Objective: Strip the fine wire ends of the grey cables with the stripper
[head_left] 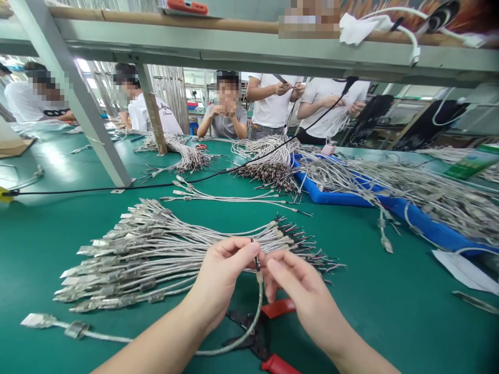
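Observation:
My left hand [222, 280] and my right hand [302, 293] meet low in the middle, both pinching the stripped end of one silver braided cable [97, 335]. That cable loops under my left arm and ends in a metal USB plug at the lower left. Beneath my hands lies a pair of red-handled cutters [277, 307] on the green table [390, 311]. Just beyond my fingers a large bundle of the same cables [156, 249] lies spread out, plugs to the left, stripped wire ends to the right.
A blue tray [421, 221] heaped with cables runs along the right. More cable piles [268, 161] lie mid-table. A slanted metal post [89, 124] stands at the left and a shelf beam crosses overhead. Several people sit or stand at the far side.

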`<control>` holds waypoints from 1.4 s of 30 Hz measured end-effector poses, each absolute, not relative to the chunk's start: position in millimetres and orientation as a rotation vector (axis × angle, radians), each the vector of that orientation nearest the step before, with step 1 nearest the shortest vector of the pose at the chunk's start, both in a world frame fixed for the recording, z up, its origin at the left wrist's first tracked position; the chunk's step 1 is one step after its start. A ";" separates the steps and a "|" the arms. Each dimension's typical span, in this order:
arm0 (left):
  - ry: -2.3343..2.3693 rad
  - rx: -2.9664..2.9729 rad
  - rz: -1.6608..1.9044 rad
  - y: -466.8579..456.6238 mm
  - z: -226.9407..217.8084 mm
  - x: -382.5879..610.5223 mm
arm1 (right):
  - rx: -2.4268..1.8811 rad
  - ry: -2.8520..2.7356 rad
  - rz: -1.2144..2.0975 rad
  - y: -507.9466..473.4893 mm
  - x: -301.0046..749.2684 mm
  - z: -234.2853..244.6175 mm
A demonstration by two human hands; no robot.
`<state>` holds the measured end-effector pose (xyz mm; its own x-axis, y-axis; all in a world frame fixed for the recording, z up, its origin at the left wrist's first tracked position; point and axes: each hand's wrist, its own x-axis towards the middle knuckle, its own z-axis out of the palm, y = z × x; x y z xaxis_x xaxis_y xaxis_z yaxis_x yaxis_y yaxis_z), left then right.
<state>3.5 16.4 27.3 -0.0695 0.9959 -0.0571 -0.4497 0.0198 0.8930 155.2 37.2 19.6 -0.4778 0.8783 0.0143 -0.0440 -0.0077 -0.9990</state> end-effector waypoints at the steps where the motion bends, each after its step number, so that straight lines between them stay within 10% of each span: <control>1: 0.945 0.814 1.414 15.6 27.9 4.7 | -0.882 -1.495 1.524 38.3 157.2 20.6; 42: 0.994 0.667 1.314 2.6 19.0 28.7 | -0.913 -1.290 1.649 44.2 157.9 29.7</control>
<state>28.7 2.6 19.0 -0.0354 0.9764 -0.2130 -0.4702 0.1718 0.8656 157.9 44.2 29.7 -0.3903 0.9193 -0.0507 -0.1723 -0.1270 -0.9768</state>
